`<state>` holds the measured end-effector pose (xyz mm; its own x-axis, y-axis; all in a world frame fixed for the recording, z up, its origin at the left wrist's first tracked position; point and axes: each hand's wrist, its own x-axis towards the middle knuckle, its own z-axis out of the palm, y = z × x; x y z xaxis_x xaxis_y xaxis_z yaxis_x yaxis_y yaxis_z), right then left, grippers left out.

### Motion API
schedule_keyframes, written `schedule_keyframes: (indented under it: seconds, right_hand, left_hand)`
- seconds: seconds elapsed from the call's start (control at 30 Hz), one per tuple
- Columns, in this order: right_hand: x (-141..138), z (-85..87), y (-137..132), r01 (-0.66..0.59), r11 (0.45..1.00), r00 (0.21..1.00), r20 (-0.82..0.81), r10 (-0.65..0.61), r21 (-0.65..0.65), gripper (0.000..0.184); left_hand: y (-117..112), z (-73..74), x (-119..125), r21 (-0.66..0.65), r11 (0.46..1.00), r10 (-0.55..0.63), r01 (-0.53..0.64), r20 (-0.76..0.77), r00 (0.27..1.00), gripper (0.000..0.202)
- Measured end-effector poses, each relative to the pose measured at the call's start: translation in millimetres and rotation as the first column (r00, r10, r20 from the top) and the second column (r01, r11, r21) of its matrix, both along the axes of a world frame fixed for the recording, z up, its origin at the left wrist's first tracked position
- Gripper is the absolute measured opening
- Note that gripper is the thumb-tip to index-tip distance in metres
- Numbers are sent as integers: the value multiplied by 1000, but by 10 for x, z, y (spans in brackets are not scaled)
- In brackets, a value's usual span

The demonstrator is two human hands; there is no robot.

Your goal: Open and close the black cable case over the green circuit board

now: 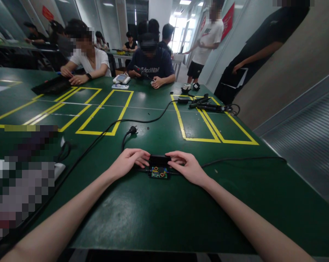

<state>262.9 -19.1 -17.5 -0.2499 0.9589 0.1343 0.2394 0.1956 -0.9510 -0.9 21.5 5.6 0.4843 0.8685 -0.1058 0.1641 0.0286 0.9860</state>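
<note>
Between my two hands, a black plastic casing half (160, 160) is held by its ends, tilted up on its long side. My left hand (130, 161) pinches its left end with thumb and fingers. At the right end my right hand (186, 165) grips it the same way. Just in front of the casing, nearer to me, lies a small circuit board (159, 172) with copper-coloured coils and other parts showing. A black cable (235, 159) runs out to the right from the board. Whether the board rests in a lower casing half is hard to see.
A power plug (132, 130) lies beyond my left hand. A long black cord (142, 120) crosses the green table (120, 222) to a black adapter (183, 100) and tools. Yellow tape outlines (104, 134) mark the surface. Co-workers sit opposite; two people stand at the right.
</note>
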Motion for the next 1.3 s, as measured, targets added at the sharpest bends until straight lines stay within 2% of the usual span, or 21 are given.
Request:
schedule_keyframes:
  seconds: [0.23,0.67,1.03,1.3]
  right_hand:
    - [14,24,-7,2,1000,1000,13,-3,31,28]
    - [100,111,-18,-79,996,996,-37,78,-30,35]
    - [148,136,18,-170,977,981,-67,180,131,29]
    - [135,148,-15,-250,961,962,-84,261,120,18]
  left_hand:
    - [0,36,-2,-29,1000,-6,7,6,1000,42]
    - [8,37,-25,-57,998,-31,35,66,997,39]
    - [13,93,-44,-49,996,-65,69,70,995,38]
    - [6,112,-48,-22,994,-106,106,37,994,44]
